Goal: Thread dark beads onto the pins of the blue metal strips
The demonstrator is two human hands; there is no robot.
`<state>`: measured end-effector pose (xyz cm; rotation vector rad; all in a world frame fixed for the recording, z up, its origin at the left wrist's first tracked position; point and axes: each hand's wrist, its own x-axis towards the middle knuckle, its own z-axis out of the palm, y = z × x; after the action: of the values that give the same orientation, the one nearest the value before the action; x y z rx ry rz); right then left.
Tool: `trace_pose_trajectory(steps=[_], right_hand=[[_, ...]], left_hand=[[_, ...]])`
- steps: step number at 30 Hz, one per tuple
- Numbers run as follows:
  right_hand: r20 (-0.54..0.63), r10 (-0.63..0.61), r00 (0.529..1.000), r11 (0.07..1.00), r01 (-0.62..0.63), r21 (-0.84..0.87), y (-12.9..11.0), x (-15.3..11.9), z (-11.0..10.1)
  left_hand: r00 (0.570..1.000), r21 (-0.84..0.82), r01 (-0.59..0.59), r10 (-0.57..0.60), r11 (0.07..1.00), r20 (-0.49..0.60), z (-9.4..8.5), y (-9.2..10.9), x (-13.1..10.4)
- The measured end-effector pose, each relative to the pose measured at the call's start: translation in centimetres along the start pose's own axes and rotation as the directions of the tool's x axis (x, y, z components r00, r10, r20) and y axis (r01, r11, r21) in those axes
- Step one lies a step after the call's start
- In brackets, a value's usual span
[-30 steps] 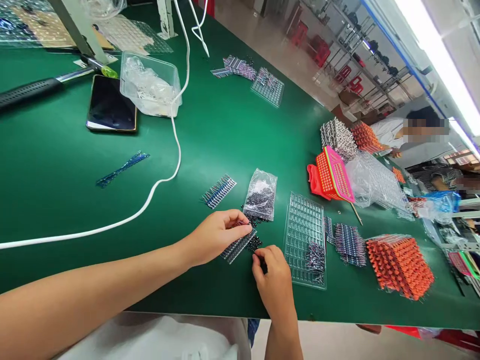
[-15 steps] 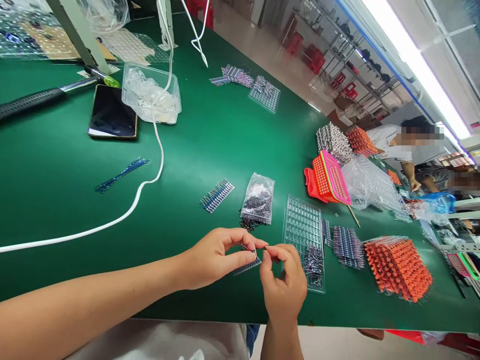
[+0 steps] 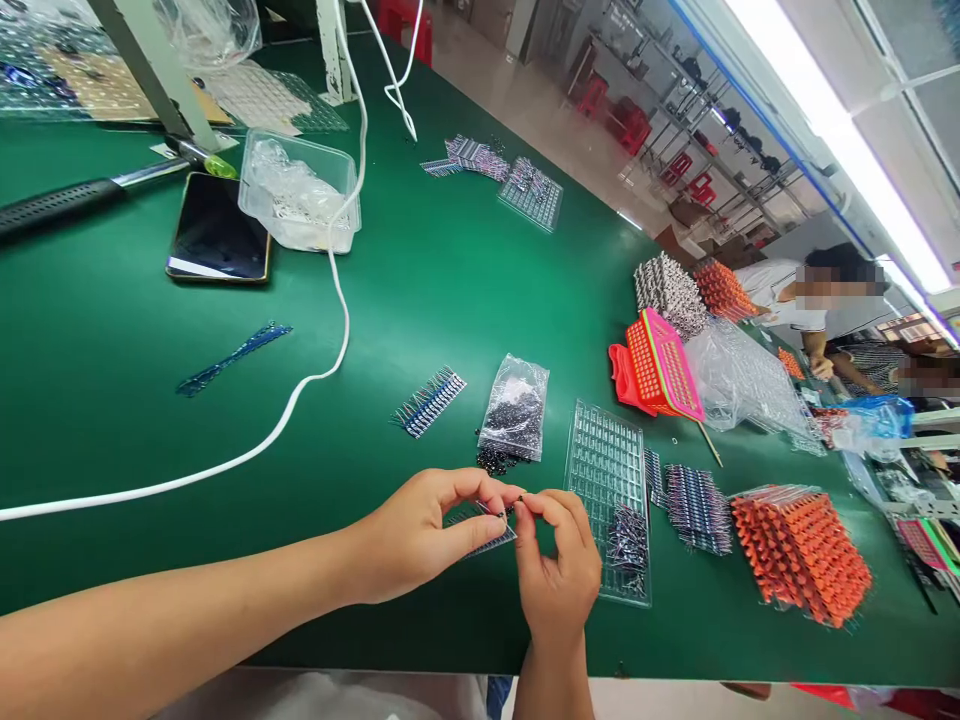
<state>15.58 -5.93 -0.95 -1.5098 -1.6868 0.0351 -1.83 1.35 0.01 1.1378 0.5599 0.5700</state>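
Note:
My left hand (image 3: 442, 525) is closed in a pinch, with a small dark part (image 3: 501, 515) at its thumb and fingertip. Meeting it tip to tip, my right hand (image 3: 559, 560) pinches another tiny black piece (image 3: 520, 500); its exact kind is too small to tell. Partly hidden behind my left fingers is a row of small pieces (image 3: 491, 546) on the green table. Just beyond my hands lies a clear bag of black beads (image 3: 514, 410), with loose black beads (image 3: 495, 461) spilled at its mouth. To the right, a clear plastic tray (image 3: 606, 470) holds a heap of thin dark metal-stemmed parts (image 3: 627, 540).
A row of pinned parts (image 3: 429, 402) lies left of the bag. Orange stacked pieces (image 3: 799, 555) and a pink-and-orange basket (image 3: 664, 365) stand at right. A white cable (image 3: 289, 410) crosses the left, near a phone (image 3: 220, 228) and clear tub (image 3: 300, 190). Co-workers sit at far right.
Both hands have shifted slightly left and their fingertips have come closer together. The view has tilted a little, so the table sits lower. The small parts remain in the fingers.

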Motion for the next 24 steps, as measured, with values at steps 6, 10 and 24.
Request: trace_pose_trajectory(steps=[6, 10, 24], right_hand=[[0.017, 0.107, 0.994, 0.993, -0.108, 0.044, 0.1, 0.1, -0.1], [0.007, 0.082, 0.997, 0.995, -0.083, 0.055, 0.1, -0.2, 0.1], [-0.08, 0.071, 0.994, 0.997, -0.07, 0.017, -0.1, -1.1, 0.3]], left_hand=[[1.0, 0.101, 0.021, -0.021, 0.995, -0.004, -0.1, 0.0, 0.4], [1.0, 0.131, -0.004, 0.005, 0.991, -0.006, -0.1, 0.1, 0.3], [0.999, -0.17, 0.044, -0.043, 0.984, 0.011, 0.3, -0.6, 0.0]])
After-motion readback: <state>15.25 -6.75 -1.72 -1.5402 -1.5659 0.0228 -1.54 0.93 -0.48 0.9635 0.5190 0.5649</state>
